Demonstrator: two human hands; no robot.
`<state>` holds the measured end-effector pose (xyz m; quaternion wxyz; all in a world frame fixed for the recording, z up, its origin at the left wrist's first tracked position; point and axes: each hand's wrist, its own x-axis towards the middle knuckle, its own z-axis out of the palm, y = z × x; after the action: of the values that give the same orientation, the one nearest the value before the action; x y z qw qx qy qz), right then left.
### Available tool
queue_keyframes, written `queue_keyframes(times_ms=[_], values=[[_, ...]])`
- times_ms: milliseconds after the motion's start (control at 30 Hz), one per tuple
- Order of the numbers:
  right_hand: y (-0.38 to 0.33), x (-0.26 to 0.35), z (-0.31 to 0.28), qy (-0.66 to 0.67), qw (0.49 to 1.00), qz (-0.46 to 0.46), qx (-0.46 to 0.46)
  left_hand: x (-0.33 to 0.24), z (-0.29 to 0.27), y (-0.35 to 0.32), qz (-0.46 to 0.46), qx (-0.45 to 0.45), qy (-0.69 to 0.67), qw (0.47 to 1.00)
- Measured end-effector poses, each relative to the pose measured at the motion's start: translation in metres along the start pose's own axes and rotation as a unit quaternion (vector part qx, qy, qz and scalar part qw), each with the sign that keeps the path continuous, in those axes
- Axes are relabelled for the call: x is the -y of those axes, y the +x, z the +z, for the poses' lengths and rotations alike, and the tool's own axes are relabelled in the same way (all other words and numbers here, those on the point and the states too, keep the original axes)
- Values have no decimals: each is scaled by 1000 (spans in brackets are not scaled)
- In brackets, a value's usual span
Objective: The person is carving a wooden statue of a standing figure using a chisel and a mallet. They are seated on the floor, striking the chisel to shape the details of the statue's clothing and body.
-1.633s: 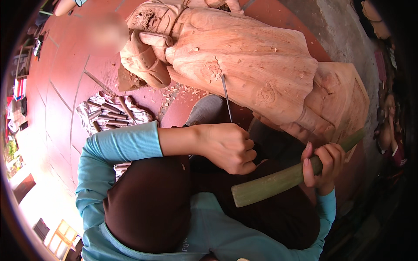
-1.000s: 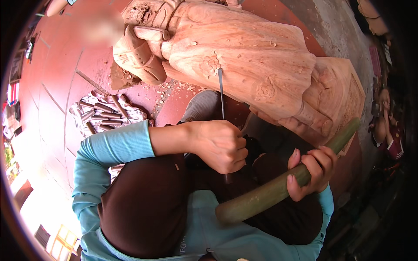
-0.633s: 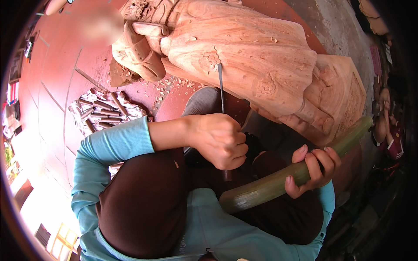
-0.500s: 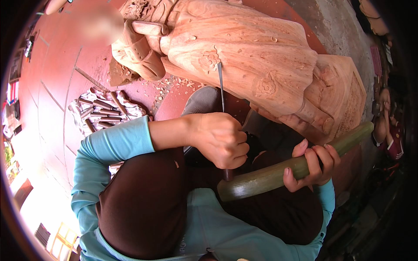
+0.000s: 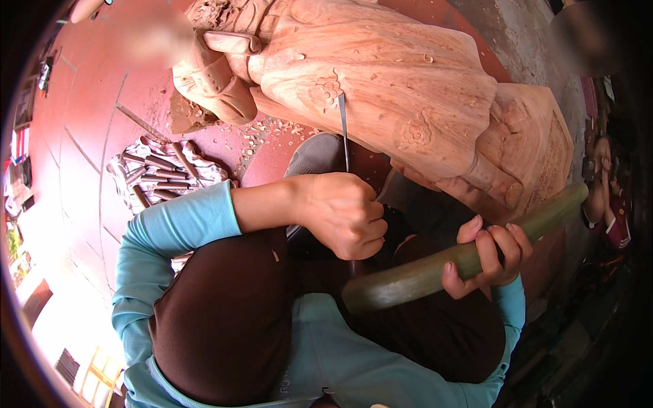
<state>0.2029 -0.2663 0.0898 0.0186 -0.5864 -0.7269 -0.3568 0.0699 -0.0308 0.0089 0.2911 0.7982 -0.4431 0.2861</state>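
Note:
My left hand (image 5: 343, 216) is closed in a fist around a chisel (image 5: 345, 129). The thin steel blade points away from me, its tip on a carved flower (image 5: 326, 90) on the robe of a reddish wooden statue (image 5: 381, 61). Below the fist the dark end of the handle shows close to the thick end of a green club-shaped mallet (image 5: 398, 282). My right hand (image 5: 491, 258) wraps its fingers around the middle of that mallet, which slants up to the right. Whether mallet and handle touch I cannot tell.
Several dark-handled carving tools (image 5: 163, 171) lie on a patterned cloth (image 5: 122, 178) at the left. Wood chips (image 5: 262, 136) are strewn on the red floor (image 5: 81, 102). A second carved flower (image 5: 416, 130) is on the robe. Another person (image 5: 615, 211) shows at the far right.
The mallet has shifted slightly, its thick end a little to the right and blurred by motion. My left fist and the chisel have moved slightly up; the tip stays by the flower.

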Motion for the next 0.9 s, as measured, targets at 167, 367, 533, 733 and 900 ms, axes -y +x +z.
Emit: queue_keyframes(times_ms=[167, 367, 533, 733, 900], values=[[1, -4, -3, -3, 1000, 7, 13, 2, 1, 0, 3, -5, -9, 1000], [-5, -10, 5, 14, 1000, 11, -15, 2, 1, 4, -10, -9, -4, 1000], [-7, -18, 4, 44, 999, 28, -12, 3, 2, 9, -26, -20, -1, 999], [-9, -24, 4, 58, 996, 59, 23, 6, 7, 15, -35, -23, 19, 999], [-18, -36, 13, 62, 997, 45, 13, 7, 11, 23, -63, -40, 37, 997]])
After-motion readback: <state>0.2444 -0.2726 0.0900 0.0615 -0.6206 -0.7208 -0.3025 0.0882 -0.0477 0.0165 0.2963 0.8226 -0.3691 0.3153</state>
